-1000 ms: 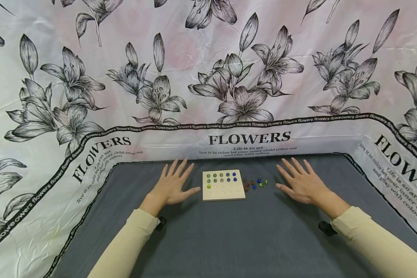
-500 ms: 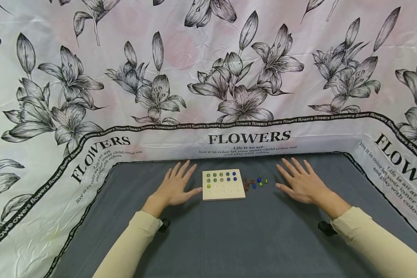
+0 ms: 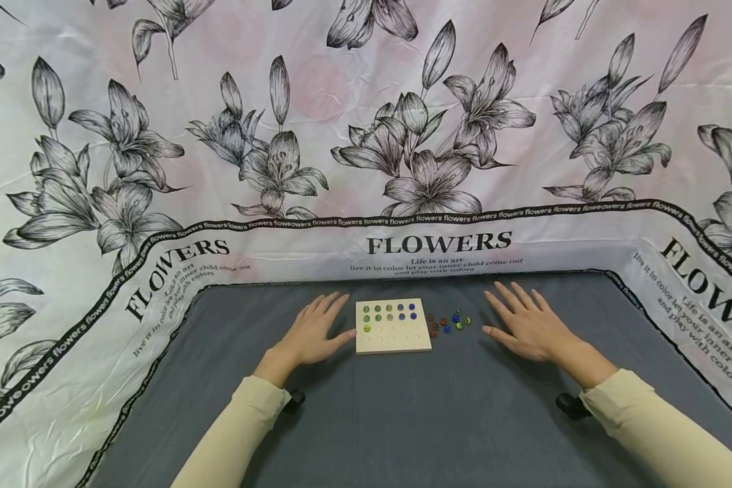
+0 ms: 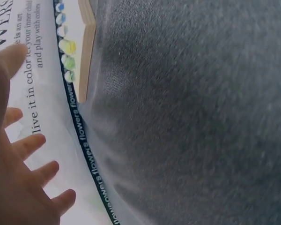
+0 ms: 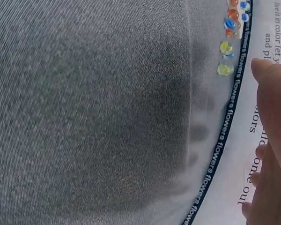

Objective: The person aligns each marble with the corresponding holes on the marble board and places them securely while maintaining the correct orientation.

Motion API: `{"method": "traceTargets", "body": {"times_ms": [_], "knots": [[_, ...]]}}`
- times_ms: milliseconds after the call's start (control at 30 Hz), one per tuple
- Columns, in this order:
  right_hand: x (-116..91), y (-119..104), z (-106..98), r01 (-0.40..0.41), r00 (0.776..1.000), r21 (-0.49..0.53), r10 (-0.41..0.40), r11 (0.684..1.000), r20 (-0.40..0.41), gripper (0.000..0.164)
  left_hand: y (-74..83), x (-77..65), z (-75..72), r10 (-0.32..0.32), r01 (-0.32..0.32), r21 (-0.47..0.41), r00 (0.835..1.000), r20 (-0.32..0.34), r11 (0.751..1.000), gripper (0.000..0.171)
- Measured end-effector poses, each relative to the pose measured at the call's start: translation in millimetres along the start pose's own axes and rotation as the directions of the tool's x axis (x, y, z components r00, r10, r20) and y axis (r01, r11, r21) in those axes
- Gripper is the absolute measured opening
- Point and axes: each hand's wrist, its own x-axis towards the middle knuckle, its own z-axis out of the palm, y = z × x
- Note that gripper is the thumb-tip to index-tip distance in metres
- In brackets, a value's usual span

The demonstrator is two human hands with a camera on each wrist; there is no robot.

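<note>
A pale wooden board [image 3: 393,344] with rows of round hollows lies on the table between the two hands. Green, blue and clear marbles fill its two far rows, and one yellow-green marble [image 3: 367,328] sits at the left of the third row. To the left of the board, my left hand [image 3: 314,333] is spread, its thumb tip right at the board's edge. Several loose marbles [image 3: 447,321], red, blue and yellow-green, lie just right of the board. My right hand [image 3: 533,329] hovers to the right of them with fingers spread and holds nothing.
Dark grey cloth [image 3: 402,420] covers the table. A white curtain [image 3: 305,244] with printed lilies and lettering stands behind it and curves round both sides. A black wrist device [image 3: 572,407] hangs under the right wrist.
My left hand has moved a little right, toward the board, with its fingers now closer together. The right hand has barely moved. Board and marbles stay where they were.
</note>
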Motion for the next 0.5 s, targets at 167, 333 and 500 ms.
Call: {"method": "traceTargets", "body": {"times_ms": [167,333,500], "knots": [[2.4,2.8,5.9,0.018,0.999,0.029,-0.017,0.999,-0.045,0.079,0.2,2.1,4.7,0.000,0.000,-0.041,1.000,0.009,0.999,0.075],[3.6,5.4,14.6,0.036,0.995,0.059,-0.030,0.998,-0.090,0.079,0.6,3.2,11.3,0.001,-0.001,-0.052,1.000,-0.002,0.999,0.070],[3.3,-0.5,11.6,0.044,0.995,0.134,-0.032,0.990,-0.096,0.075,1.8,5.2,16.7,-0.010,0.011,-0.047,1.000,0.014,0.999,0.067]]}}
